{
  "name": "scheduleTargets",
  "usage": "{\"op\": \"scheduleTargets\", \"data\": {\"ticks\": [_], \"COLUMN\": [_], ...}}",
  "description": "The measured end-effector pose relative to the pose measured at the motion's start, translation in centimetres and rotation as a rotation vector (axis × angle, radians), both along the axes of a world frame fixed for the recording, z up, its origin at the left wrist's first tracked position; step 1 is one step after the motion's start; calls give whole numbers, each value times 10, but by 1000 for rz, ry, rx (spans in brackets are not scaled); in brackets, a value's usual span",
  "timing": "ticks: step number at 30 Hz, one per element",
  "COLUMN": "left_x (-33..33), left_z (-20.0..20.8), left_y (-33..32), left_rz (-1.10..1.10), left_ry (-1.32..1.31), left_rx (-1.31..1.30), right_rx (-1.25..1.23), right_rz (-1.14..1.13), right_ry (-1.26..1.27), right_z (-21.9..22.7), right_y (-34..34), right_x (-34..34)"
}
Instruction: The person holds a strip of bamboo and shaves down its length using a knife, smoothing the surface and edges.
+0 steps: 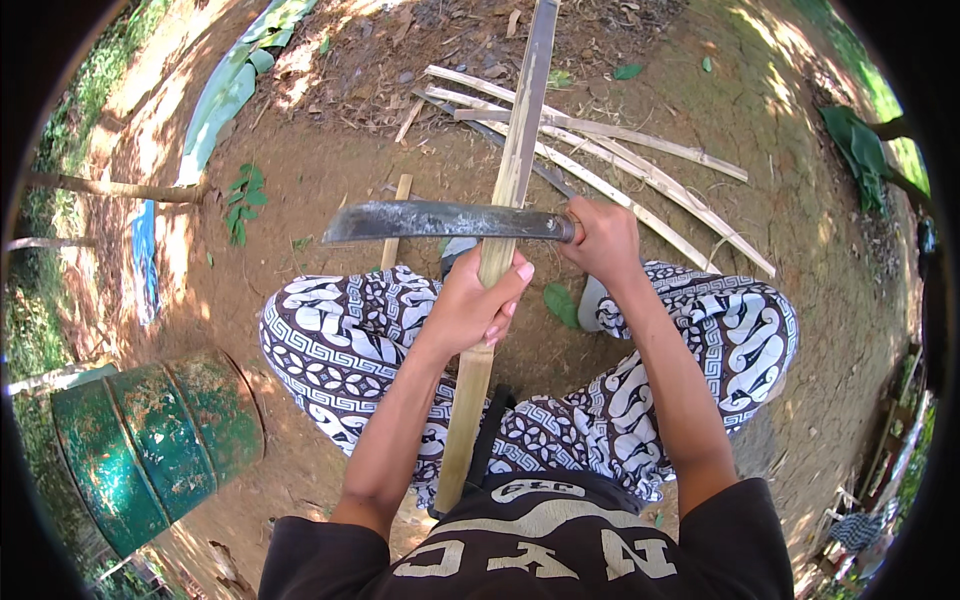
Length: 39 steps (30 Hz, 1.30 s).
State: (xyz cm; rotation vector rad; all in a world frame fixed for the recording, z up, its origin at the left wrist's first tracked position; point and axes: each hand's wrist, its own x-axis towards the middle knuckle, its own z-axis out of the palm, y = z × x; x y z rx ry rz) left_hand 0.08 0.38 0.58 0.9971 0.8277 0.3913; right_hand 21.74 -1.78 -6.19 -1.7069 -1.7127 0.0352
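My left hand [478, 300] is wrapped round a long, flat bamboo strip [522, 130], which runs from near my lap up past the top of the picture. In my right hand [603, 238] is the handle of a machete [430, 221]. Its dark, worn blade points left and lies across the strip just above my left hand. The fingers of the right hand are closed, and most of the handle is hidden inside them. Whether the edge bites into the bamboo, I cannot tell.
Several split bamboo strips [640, 170] lie crossed on the dirt ahead and to the right. A short stick [403, 190] is on the ground left of the strip. My crossed legs in patterned trousers [340, 330] frame the work. A rusty green drum [160, 440] lies at the left.
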Motion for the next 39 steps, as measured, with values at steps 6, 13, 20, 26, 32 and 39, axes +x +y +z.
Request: {"op": "scheduleTargets", "data": {"ticks": [6, 13, 20, 26, 32, 39], "left_x": [2, -6, 1, 0, 0, -2], "left_z": [-7, -5, 18, 16, 14, 12], "left_y": [7, -10, 13, 16, 9, 6], "left_rz": [8, -56, -6, -17, -59, -66], "left_ry": [-22, 56, -32, 41, 125, 84], "left_rx": [-14, -44, 33, 86, 87, 135], "right_rx": [-62, -302, -123, -64, -17, 71], "right_rz": [-60, -555, -266, 16, 117, 68], "right_ry": [-10, 57, 262, 5, -48, -33], "right_z": [-10, 16, 31, 22, 20, 6], "right_y": [7, 33, 1, -9, -8, 2], "right_x": [-1, 42, 24, -7, -14, 0]}}
